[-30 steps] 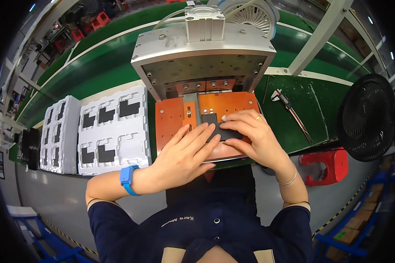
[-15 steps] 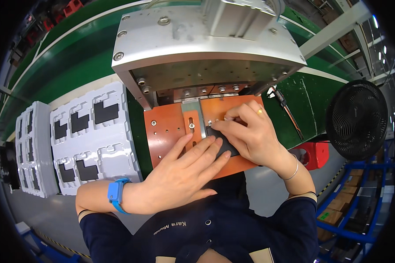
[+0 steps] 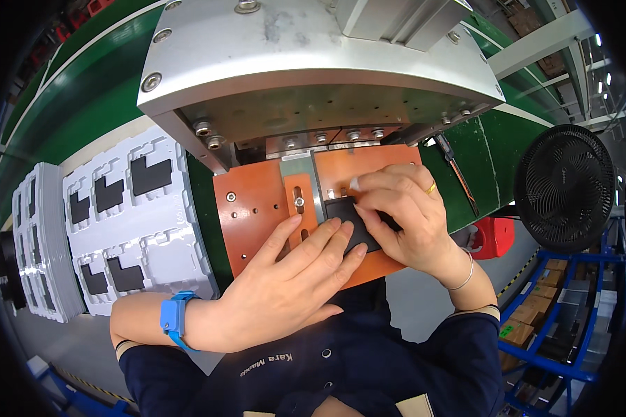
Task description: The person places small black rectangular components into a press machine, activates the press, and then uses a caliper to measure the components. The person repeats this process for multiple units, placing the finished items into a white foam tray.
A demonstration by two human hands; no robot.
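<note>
A flat black piece (image 3: 357, 228) lies on the orange fixture plate (image 3: 254, 184), against a metal strip (image 3: 318, 182). My left hand (image 3: 289, 281) rests flat with fingers spread, its fingertips on the black piece and beside the slotted orange block (image 3: 298, 201). At the piece's far edge, the fingers of my right hand (image 3: 403, 212) are curled into a pinch. A small whitish bit shows by the index fingertip; what it is I cannot make out. The right palm hides part of the piece.
A metal press frame (image 3: 313, 62) rises just beyond the plate. On the left stand a white tray (image 3: 129, 226) with L-shaped black pieces and a stack of similar trays (image 3: 55, 257). To the right are a caliper (image 3: 458, 177), a black fan (image 3: 563, 187) and a red stool (image 3: 492, 238).
The view has shifted closer to the press. My right fingertips have drawn back slightly from the metal strip, showing more of the black piece's far edge. My left hand still presses on it.
</note>
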